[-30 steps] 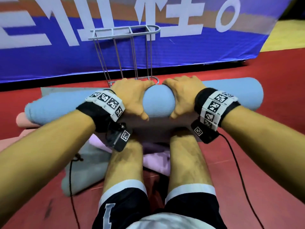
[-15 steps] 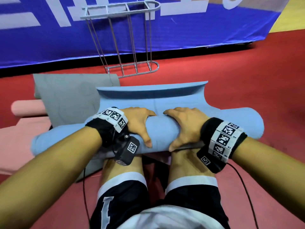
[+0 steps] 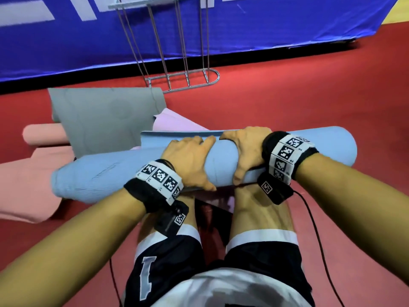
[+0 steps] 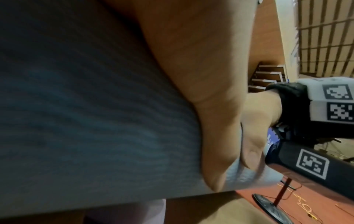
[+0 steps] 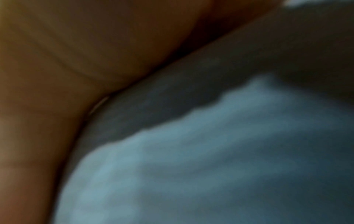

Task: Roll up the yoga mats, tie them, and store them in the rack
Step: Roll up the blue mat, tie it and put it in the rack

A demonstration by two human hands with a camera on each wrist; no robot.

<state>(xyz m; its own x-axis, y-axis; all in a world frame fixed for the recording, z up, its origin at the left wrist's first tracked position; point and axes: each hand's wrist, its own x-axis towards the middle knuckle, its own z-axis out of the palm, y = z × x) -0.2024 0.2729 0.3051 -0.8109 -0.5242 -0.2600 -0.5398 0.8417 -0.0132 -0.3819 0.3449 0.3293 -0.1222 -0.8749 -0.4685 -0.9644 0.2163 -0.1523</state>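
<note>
Less flat blue mat shows than half a second ago: only a narrow flap remains beyond the roll. Blue mat (image 3: 223, 160) lies crosswise on red floor (image 3: 309, 96), over the person's shins. Left hand (image 3: 188, 162) and right hand (image 3: 245, 151) sit side by side on the roll's middle, fingers curled over its top, thumbs down the near side. Right wrist view blurred; fingertips hidden. Grey mat (image 3: 104, 116), pink mat (image 3: 44, 135) and lilac mat (image 3: 177, 121) lie beyond. Rack (image 3: 183, 79) stands against blue banner (image 3: 287, 23).
</note>
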